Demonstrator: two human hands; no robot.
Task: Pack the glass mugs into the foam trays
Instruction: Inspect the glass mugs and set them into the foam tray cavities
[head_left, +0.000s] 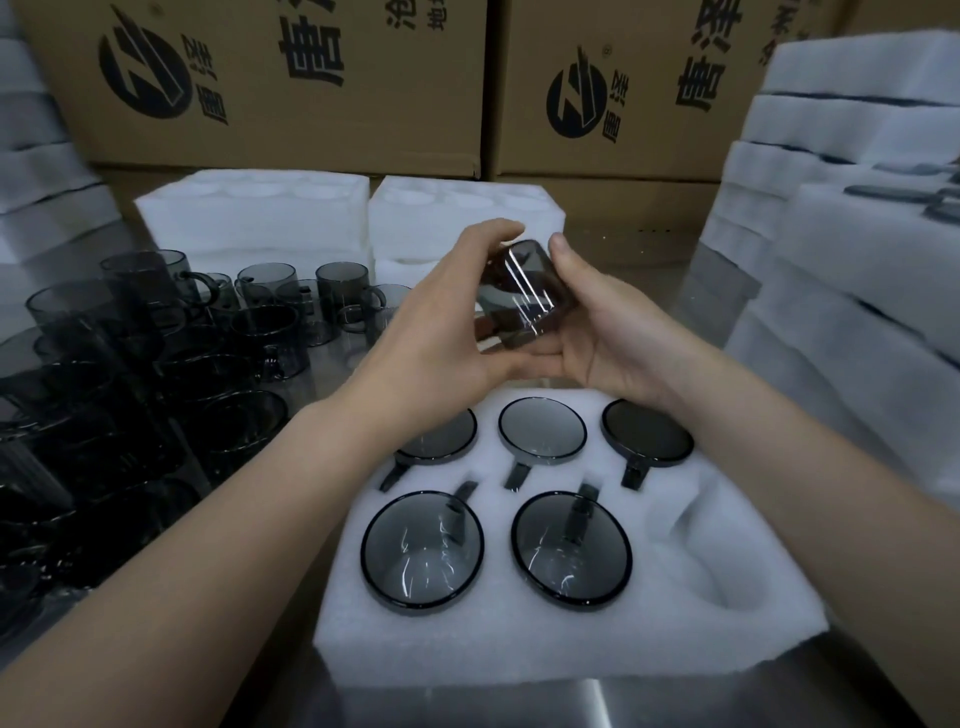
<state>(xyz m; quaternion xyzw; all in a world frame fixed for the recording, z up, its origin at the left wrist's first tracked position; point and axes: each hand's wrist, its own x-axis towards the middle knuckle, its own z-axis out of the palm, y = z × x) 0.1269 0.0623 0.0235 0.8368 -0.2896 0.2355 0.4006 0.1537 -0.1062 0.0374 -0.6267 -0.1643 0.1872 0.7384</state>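
Mug held over the tray, 5 already packed
Both the left hand and right hand curl round it; smooth, brittle glass, likely slippery, best gripped by its wall.

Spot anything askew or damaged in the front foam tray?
Nothing stands out. Five mugs sit in the foam tray; its near-right pocket is empty, and the left hand and right hand hold another mug.

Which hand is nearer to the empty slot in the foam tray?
Right. The right hand is beyond the empty slot, slightly left; the left hand is further left.
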